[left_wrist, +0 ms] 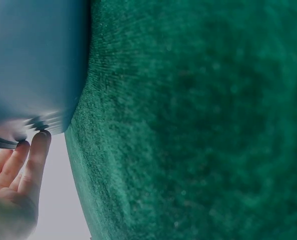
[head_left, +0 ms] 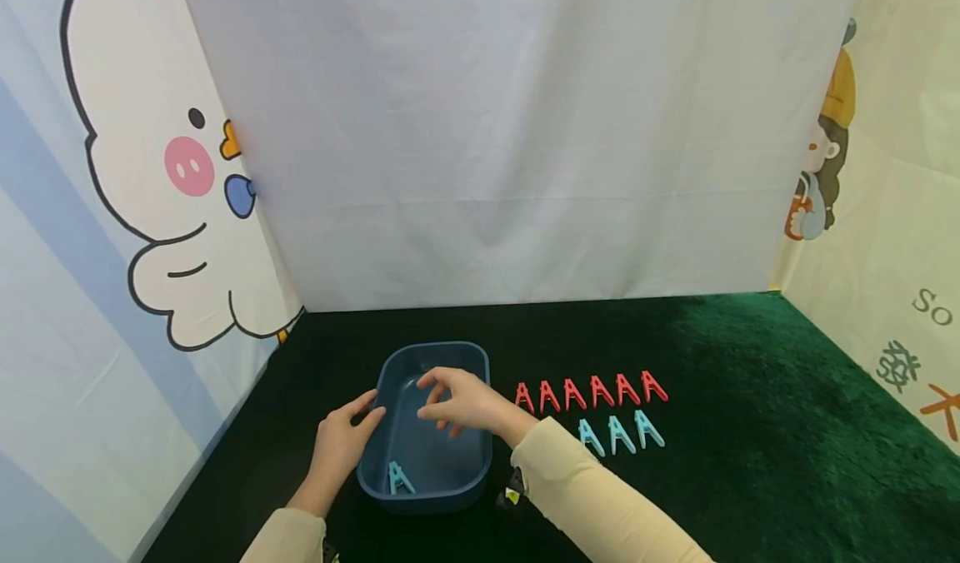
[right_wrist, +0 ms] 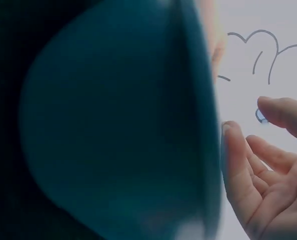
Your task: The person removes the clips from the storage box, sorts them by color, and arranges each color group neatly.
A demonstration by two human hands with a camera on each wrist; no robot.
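Observation:
A dark blue plastic bin (head_left: 423, 509) stands on the green cloth with one light blue clothespin (head_left: 400, 478) lying in its near left corner. At its left side my left hand (head_left: 337, 450) holds the rim, thumb over the edge and fingertips against the outer wall, as the left wrist view shows. Above the bin my right hand (head_left: 465, 401) hovers with thumb and index finger apart and nothing between them. To the right lie a row of several red clothespins (head_left: 574, 396) and, nearer, a row of three light blue clothespins (head_left: 621, 435).
Dark green plush cloth (head_left: 750, 430) covers the table. A white curtain (head_left: 525, 130) hangs behind it. Printed cloth walls stand left (head_left: 150, 296) and right (head_left: 877, 296), the left one with a white cartoon bird.

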